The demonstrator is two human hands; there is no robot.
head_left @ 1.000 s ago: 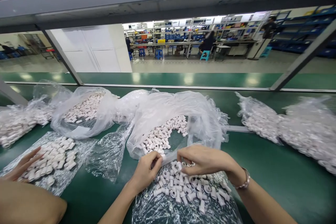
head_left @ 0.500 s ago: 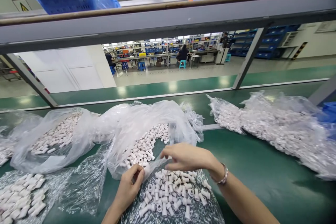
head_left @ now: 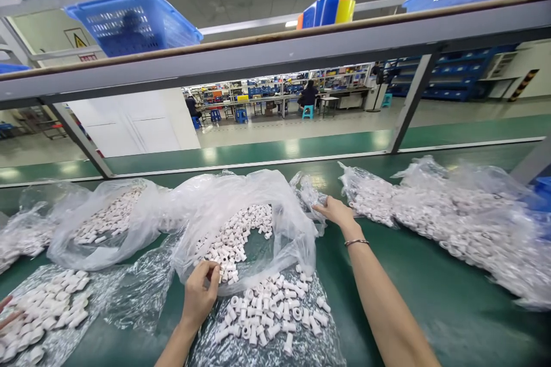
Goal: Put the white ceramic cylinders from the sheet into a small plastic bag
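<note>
My left hand (head_left: 200, 291) is closed in a pinch at the near left rim of a large translucent plastic bag (head_left: 297, 241). Inside that open bag lie many small white plastic fittings (head_left: 235, 235), some of them tee-shaped. My right hand (head_left: 338, 212) reaches out to the bag's right side, fingers closed on a crumpled clear plastic bag (head_left: 310, 192). In front of the large bag, a pile of loose white fittings (head_left: 271, 309) rests on a clear plastic sheet (head_left: 318, 350).
More bagged white parts stand left (head_left: 107, 218) and right (head_left: 456, 218) on the green table (head_left: 413, 264). Another person's fingers (head_left: 8, 315) touch a pile of white pieces (head_left: 51, 304) at far left. A shelf (head_left: 275, 46) with blue baskets (head_left: 142, 23) crosses above.
My right hand has moved from the bag's near rim to the crumpled clear plastic at its far right. My left hand stays at the rim. Another person's fingers have appeared at left.
</note>
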